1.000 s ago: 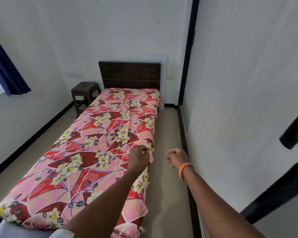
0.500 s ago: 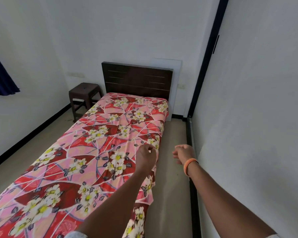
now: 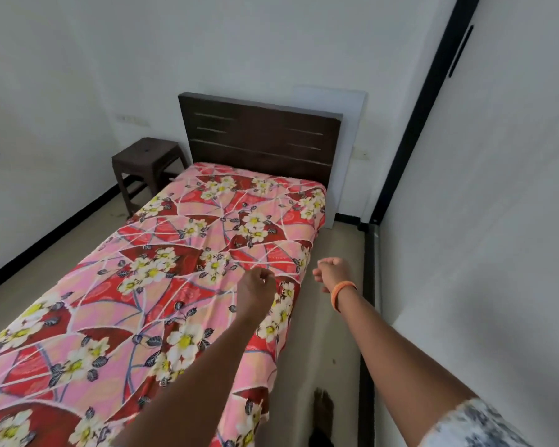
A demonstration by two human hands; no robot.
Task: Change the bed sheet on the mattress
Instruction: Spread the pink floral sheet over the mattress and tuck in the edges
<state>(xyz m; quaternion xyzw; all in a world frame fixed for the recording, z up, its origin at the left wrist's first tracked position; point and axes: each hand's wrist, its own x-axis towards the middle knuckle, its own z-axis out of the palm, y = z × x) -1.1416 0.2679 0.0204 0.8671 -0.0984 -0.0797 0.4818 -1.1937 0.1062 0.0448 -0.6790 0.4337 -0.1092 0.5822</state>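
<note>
The left hand (image 3: 257, 293) hovers with curled fingers over the floral bed sheet (image 3: 162, 285) edge at lower centre, apparently holding nothing; the right hand (image 3: 333, 273), also a loose fist, is off the bed

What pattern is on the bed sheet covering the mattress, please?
The pink-and-red bed sheet has white flowers with yellow centres; the head view shows it.

Evenly lit, soft daylight, brighter toward left of frame. Faint shadow on floor (image 3: 333, 317) under the arms, lower centre. No glare. Slight overall softness, compression smear on the bed sheet (image 3: 162, 285). Wide-angle bending along right-edge wall (image 3: 497, 188) lines.
</note>
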